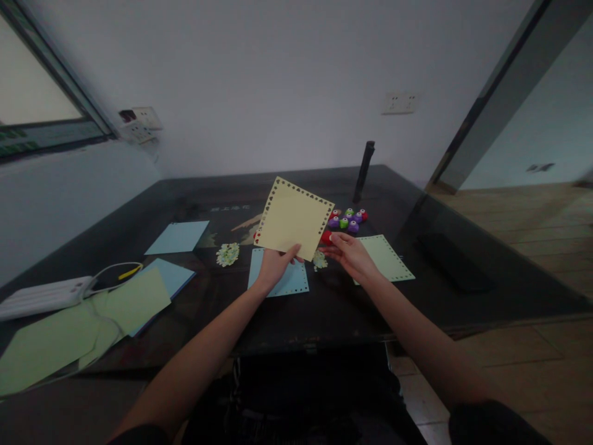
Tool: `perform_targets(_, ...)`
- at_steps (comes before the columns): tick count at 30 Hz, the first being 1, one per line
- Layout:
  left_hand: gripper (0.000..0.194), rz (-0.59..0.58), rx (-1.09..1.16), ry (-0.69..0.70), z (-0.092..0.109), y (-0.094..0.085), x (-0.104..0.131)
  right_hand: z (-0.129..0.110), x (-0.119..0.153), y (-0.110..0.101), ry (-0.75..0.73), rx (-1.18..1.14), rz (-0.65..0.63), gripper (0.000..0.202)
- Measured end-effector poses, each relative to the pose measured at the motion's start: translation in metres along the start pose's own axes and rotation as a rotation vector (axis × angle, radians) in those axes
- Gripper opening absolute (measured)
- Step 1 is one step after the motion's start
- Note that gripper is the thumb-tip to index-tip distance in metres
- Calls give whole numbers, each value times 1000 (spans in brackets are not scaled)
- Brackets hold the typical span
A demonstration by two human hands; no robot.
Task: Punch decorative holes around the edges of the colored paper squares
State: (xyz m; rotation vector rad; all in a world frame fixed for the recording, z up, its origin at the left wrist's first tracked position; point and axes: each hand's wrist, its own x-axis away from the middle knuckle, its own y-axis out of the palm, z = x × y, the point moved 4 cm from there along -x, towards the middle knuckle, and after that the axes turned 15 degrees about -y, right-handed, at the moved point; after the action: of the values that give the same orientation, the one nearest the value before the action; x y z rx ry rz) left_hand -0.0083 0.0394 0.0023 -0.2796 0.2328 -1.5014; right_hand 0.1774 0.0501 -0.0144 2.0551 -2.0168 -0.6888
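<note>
My left hand (277, 266) pinches the lower edge of a pale yellow sheet of paper (294, 216), held tilted above the table. Small punched shapes run along its top, left and right edges. In my right hand (349, 252) is a small red craft punch (327, 237), close by the sheet's lower right edge; whether it touches the paper I cannot tell. Under my left hand lies a light blue sheet (290, 281) with punched edges. A pale green punched sheet (384, 258) lies beneath my right wrist. Between my hands sits a small pile of paper cutouts (319, 259).
Several coloured punches (349, 221) stand in a group behind my right hand, near an upright black rod (364, 172). Another cutout pile (227, 254) and a blue sheet (178, 237) lie left. Green sheets (55, 340) and a white power strip with cable (46, 296) occupy the left side.
</note>
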Motion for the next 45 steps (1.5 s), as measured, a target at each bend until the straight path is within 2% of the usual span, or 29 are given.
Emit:
perform_targets(24,22,-11,-61,16,4,0,5,-6,4,5,-48,95,6,34)
perform_targets(31,29,-23,-97,-17,-1,3,4,-8,6,7,-83,119,15,34)
perform_targets(37,25,-51,-69,-31,0,5,4,-7,6,7,-93,134,5,35)
perform_targets(45,29,-53,-212,25,-2,8,6,0,4,6,-97,124,-1,31)
